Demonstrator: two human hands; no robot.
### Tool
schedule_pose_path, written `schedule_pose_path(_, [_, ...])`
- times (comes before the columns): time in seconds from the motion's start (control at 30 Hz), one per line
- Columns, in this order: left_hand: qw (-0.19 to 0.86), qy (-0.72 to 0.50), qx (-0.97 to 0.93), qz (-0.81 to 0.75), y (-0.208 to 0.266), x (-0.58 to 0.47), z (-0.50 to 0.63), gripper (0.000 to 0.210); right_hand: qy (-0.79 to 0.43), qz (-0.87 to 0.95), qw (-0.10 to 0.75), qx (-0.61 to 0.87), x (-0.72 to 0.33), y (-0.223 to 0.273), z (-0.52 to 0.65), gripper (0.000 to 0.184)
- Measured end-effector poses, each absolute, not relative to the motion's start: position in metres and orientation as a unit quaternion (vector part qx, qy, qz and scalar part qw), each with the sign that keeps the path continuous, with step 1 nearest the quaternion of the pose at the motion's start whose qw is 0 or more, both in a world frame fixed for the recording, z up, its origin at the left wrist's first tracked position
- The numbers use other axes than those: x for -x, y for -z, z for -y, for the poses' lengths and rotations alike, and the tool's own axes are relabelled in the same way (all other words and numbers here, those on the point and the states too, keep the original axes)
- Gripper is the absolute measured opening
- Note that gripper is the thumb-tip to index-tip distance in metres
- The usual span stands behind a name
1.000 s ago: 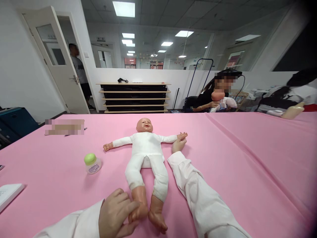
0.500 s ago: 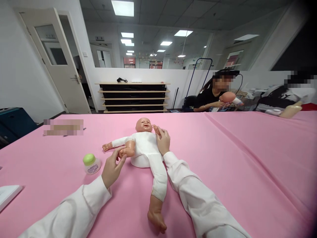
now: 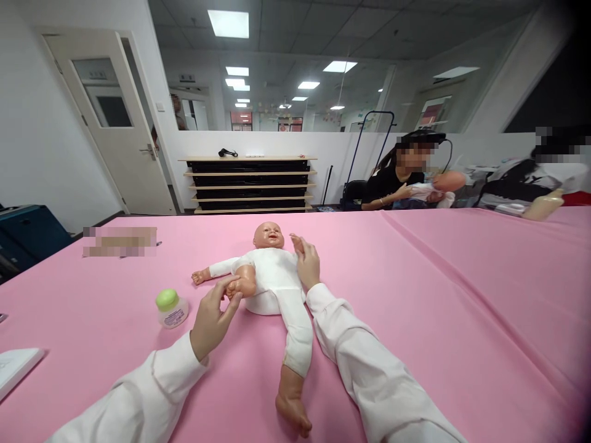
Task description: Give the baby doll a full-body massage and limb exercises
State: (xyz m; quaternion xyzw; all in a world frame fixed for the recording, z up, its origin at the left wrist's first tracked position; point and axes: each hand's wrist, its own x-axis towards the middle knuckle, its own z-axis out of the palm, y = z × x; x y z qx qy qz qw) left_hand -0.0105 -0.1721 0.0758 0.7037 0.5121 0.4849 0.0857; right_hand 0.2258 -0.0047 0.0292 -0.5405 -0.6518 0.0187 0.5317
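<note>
A baby doll in a white cloth body lies on its back on the pink-covered table, its head toward the far edge. One leg is bent up, and my left hand grips the foot at its end between thumb and fingers. On the other side of the body, my right hand is closed round the doll's raised hand, whose small fingers show above mine. The doll's other arm stretches out to the left, and its straight leg points toward me. Left of my left hand stands a small jar with a green lid.
A white flat object lies at the near left edge, and a blurred-out brown item sits farther back. Beyond the table are a low shelf, a door and a seated person holding another doll.
My left hand and the doll's foot have shifted slightly right. My right hand keeps its hold. In the background, the door has swung farther shut and the seated person's doll has moved right.
</note>
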Motion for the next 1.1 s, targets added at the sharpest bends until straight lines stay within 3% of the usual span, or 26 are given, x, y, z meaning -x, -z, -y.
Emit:
schedule_pose_path(0.23, [-0.030,-0.479,-0.758,-0.441,-0.085,0.018,0.219,0.022,-0.151,0.382,0.780,0.471,-0.270,-0.013,-0.017,0.033])
schedule_pose_path(0.33, [-0.034,-0.458,-0.798,-0.391,-0.086,0.020,0.238,0.022,-0.218,0.235,0.832,0.454,-0.289,-0.001,-0.027,0.023])
schedule_pose_path(0.43, [-0.021,-0.437,-0.830,-0.345,-0.083,0.020,0.254,0.025,-0.221,0.188,0.835,0.468,-0.304,0.008,-0.033,0.016])
schedule_pose_path(0.53, [-0.019,-0.429,-0.843,-0.325,-0.074,0.016,0.265,0.028,-0.218,0.188,0.828,0.481,-0.310,0.013,-0.035,0.020])
schedule_pose_path(0.7, [-0.048,-0.405,-0.858,-0.313,-0.051,0.006,0.275,0.015,-0.193,0.215,0.811,0.509,-0.310,0.015,-0.034,0.009])
schedule_pose_path(0.9, [-0.081,-0.365,-0.887,-0.272,-0.030,0.001,0.270,0.017,-0.156,0.257,0.777,0.554,-0.316,0.014,-0.032,0.029])
schedule_pose_path(1.1, [-0.068,-0.341,-0.896,-0.275,-0.017,0.000,0.268,0.028,-0.133,0.272,0.752,0.585,-0.319,0.013,-0.028,0.029])
